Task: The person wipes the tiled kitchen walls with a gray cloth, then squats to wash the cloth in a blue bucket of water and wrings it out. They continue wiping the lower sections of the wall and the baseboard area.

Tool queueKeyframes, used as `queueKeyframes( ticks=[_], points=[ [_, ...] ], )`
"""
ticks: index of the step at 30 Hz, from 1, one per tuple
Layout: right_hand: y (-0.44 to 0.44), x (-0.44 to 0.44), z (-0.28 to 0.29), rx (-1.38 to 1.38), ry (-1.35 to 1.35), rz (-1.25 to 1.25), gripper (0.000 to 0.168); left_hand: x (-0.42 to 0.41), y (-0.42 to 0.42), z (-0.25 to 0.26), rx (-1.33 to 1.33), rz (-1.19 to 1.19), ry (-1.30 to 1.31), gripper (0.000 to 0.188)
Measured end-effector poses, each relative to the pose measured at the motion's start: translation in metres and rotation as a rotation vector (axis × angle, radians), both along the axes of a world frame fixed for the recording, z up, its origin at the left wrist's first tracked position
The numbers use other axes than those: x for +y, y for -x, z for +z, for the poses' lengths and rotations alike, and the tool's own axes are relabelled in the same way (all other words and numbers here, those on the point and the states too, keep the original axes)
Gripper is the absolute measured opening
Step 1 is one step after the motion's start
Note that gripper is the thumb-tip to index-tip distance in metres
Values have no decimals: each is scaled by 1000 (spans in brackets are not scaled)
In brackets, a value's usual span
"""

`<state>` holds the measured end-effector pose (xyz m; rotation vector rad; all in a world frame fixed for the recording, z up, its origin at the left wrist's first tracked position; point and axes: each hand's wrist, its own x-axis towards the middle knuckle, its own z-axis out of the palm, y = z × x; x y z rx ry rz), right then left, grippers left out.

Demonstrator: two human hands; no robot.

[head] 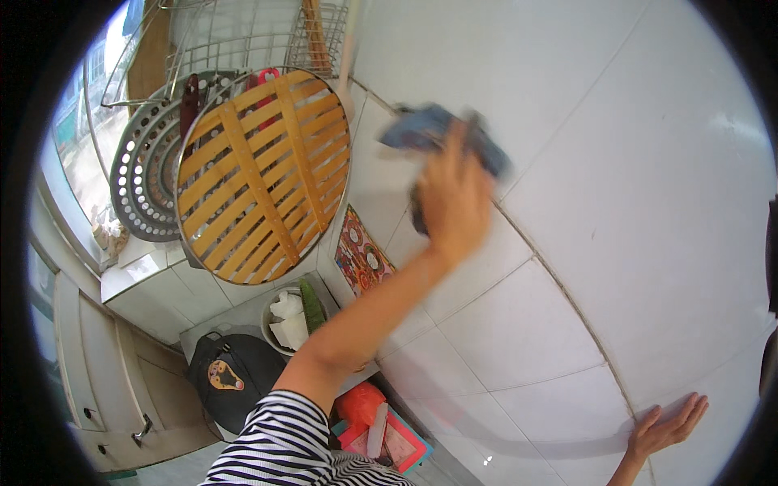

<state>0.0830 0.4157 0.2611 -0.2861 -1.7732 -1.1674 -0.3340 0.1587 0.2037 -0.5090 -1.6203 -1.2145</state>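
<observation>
My left hand [459, 203] is raised against the white tiled wall [638, 200], its fingers pressing a bunched blue cloth [419, 127] to the tiles near a grout line. Hand and cloth are blurred. Something dark shows beside the palm, too blurred to name. At the lower right, my right hand [668, 428] rests on the wall with its fingers spread slightly and nothing in it. A round slatted bamboo rack [264, 179] with a metal rim hangs to the left of my left hand.
Behind the rack are perforated metal steamer trays [137, 182] and a wire basket [261, 51]. Below stand a container with white paper [289, 328], a black bag [234, 376] and a red plastic bag [361, 404]. A door [121, 376] is at lower left.
</observation>
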Motion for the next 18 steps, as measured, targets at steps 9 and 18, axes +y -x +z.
queueKeyframes(
  ticks=[9,18],
  points=[
    [3,3,0,36,3,46,56,4,-70,-12,384,-579,229,30],
    [3,0,-2,55,12,32,55,-81,139,82,-212,-246,-309,48]
  ],
)
